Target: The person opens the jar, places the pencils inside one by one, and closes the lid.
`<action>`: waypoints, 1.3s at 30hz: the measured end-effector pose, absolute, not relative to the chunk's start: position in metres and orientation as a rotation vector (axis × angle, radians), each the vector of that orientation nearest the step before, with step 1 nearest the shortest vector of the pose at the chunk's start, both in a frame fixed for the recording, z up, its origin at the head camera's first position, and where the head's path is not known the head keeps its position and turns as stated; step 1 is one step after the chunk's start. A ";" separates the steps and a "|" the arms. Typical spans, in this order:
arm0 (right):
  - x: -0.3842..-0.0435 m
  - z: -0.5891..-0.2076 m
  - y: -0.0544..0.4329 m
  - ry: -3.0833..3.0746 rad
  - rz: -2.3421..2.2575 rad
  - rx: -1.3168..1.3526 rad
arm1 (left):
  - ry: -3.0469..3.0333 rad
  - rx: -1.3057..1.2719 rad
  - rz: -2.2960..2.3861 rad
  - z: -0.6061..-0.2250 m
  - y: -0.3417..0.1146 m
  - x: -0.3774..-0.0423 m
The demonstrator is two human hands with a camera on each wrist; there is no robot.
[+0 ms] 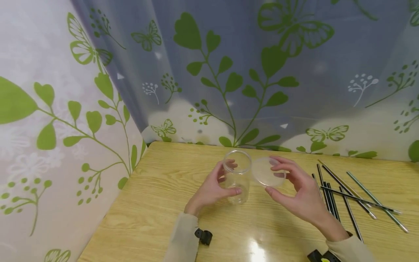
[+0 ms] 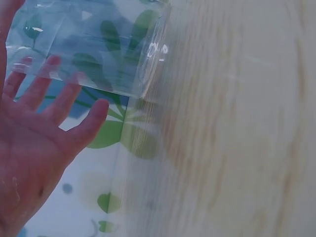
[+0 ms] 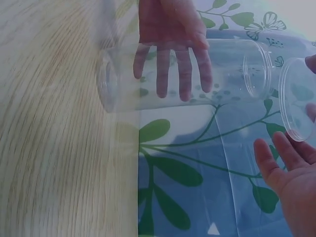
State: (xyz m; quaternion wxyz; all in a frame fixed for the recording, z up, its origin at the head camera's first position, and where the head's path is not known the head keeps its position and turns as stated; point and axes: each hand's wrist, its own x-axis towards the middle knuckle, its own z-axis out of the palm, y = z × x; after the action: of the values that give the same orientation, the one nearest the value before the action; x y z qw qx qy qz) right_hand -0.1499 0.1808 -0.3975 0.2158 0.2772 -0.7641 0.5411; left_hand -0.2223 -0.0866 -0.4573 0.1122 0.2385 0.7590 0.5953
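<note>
A clear, cylindrical plastic jar (image 1: 242,182) stands upright on the table with its mouth uncovered. My left hand (image 1: 207,189) holds it from the left, thumb across the front and fingers behind; those fingers show through the clear wall in the right wrist view. To the right of the jar's mouth, my right hand (image 1: 301,193) pinches a round clear lid (image 1: 263,174) by its edge between thumb and fingers. The lid is tilted, and a small gap separates it from the jar's rim (image 3: 259,74) in the right wrist view.
Several long, thin pencil-like sticks (image 1: 351,198), mostly dark, lie crossed in a loose pile on the wood-grain table (image 1: 147,214), right of my right hand. Patterned cloth (image 1: 209,91) with green leaves and butterflies hangs behind the table and along its left side.
</note>
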 end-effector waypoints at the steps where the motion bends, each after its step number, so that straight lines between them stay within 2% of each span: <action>1: -0.148 -0.398 0.183 -2.121 1.499 0.764 | 2.229 0.705 1.746 -0.457 -0.087 -0.222; 24: -0.125 -0.424 0.208 -2.357 1.241 0.731 | 2.266 0.676 1.666 -0.458 -0.081 -0.222; 39: -0.117 -0.450 0.203 -2.463 1.251 0.866 | 2.248 0.639 1.676 -0.456 -0.078 -0.223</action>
State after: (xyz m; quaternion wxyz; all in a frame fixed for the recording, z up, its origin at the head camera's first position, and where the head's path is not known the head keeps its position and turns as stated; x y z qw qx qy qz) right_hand -0.1175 0.2031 -0.4503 0.1229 0.2967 -0.8444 0.4288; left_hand -0.2233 -0.0782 -0.4561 0.1326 0.2201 0.7747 0.5778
